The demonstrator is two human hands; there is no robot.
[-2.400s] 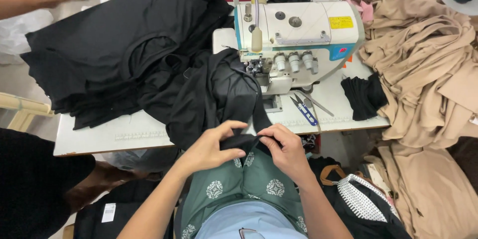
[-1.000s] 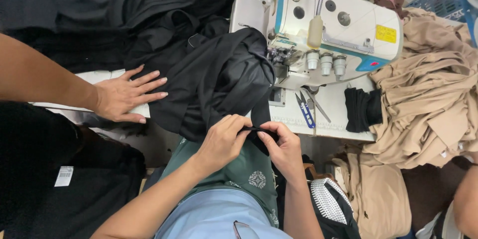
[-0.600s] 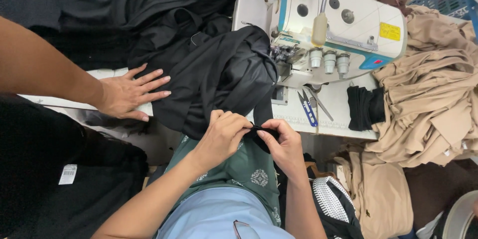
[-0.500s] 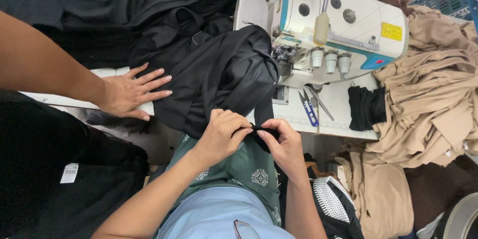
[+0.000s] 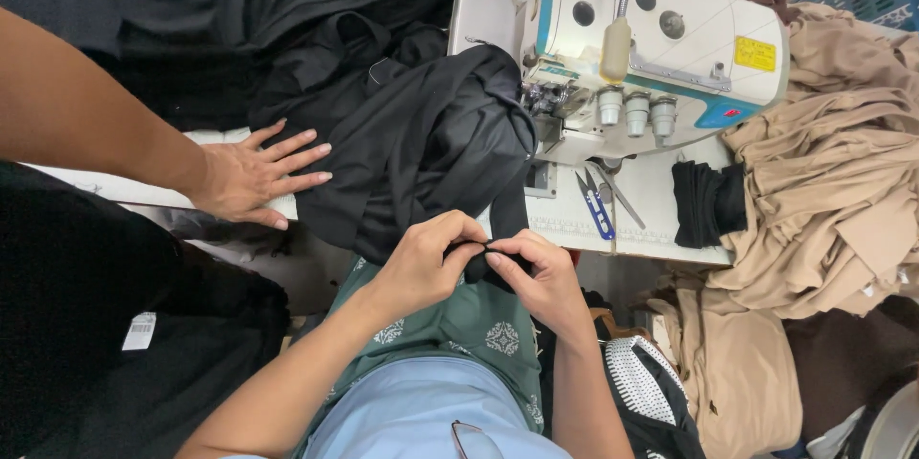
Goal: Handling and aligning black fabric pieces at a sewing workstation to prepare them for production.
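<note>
Since the earlier frames little has moved: left hand (image 5: 426,263) and right hand (image 5: 536,272) stay pinched together on the black garment (image 5: 421,148) edge near the sewing machine (image 5: 651,47).

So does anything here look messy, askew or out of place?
Nothing looks damaged or spilled. The black fabric lies heaped against the sewing machine, and tan cloth slumps off the table's right edge. Both the left hand and the right hand pinch a black strip. Another person's hand presses on the heap.
</note>
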